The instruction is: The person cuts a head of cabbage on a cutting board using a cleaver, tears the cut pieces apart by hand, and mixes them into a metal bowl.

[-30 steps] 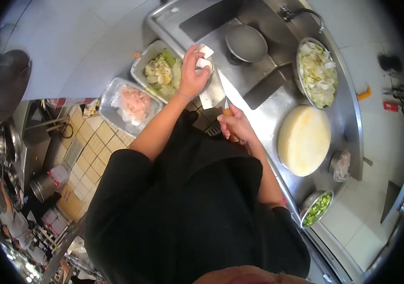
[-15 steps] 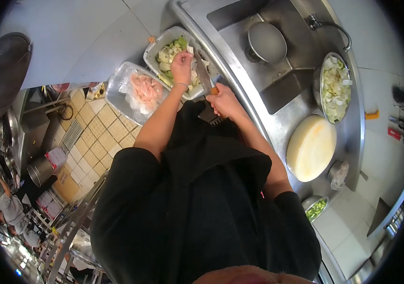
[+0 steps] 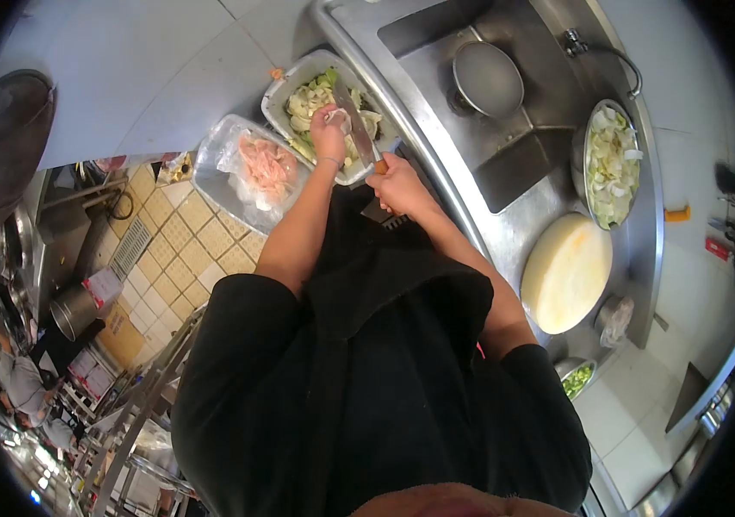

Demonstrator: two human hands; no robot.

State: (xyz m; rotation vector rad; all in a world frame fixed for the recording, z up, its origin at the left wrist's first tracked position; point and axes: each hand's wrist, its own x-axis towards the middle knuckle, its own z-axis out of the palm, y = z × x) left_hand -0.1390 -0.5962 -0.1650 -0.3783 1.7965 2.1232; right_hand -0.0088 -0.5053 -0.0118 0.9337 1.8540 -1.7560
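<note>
My right hand (image 3: 400, 185) is closed around the wooden handle of a knife. The blade of the knife (image 3: 353, 126) points up and left over a white bin (image 3: 276, 104) of cut cabbage (image 3: 307, 102). Close to the left side of the blade, my left hand (image 3: 328, 131) has its fingers curled round a small pale piece, too small to name surely. Beside that bin, to the left, a plastic-lined tub (image 3: 209, 164) holds pale pink meat (image 3: 267, 167).
A steel sink (image 3: 505, 177) on the right holds a round pot (image 3: 488, 79). Near it are a bowl of cabbage (image 3: 612, 164), a thick round board (image 3: 567, 274) and a bowl of chopped greens (image 3: 576, 379). Another person (image 3: 27, 388) is at the far lower left.
The view has shifted, and both hands with the knife have come from beside the sink's edge to over the cabbage bin. White pieces earlier in my left hand are no longer seen there.
</note>
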